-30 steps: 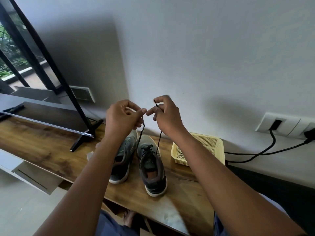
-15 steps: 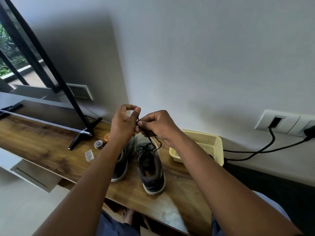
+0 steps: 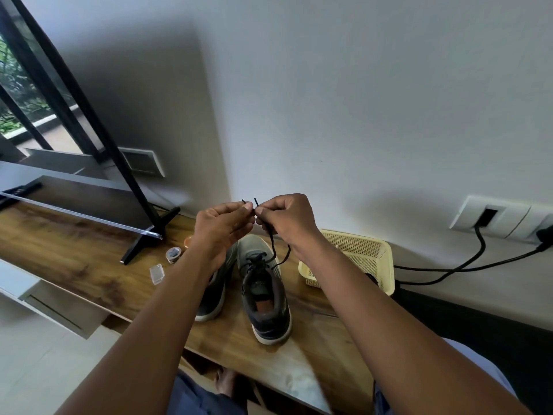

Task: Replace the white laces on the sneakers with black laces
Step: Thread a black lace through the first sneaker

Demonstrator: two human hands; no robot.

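Two grey sneakers stand side by side on the wooden table (image 3: 77, 265), toes toward the wall. The right sneaker (image 3: 263, 292) carries a black lace (image 3: 273, 250) threaded through its eyelets. My left hand (image 3: 221, 229) and my right hand (image 3: 287, 220) are raised above the shoes, each pinching one end of that lace; both tips stick up between my fingertips, side by side. The left sneaker (image 3: 217, 292) is half hidden under my left forearm, and its lacing cannot be seen.
A yellow mesh basket (image 3: 368, 250) sits right of the shoes, against the wall. A small clear plastic box (image 3: 157, 273) and a little round container (image 3: 173, 253) lie left of them. A screen's black stand (image 3: 143, 238) rests at the left. Black cables (image 3: 454, 265) run from wall sockets.
My hands pulled the lace ends down toward the shoe, then lifted them again and brought the two tips together, level with each other.
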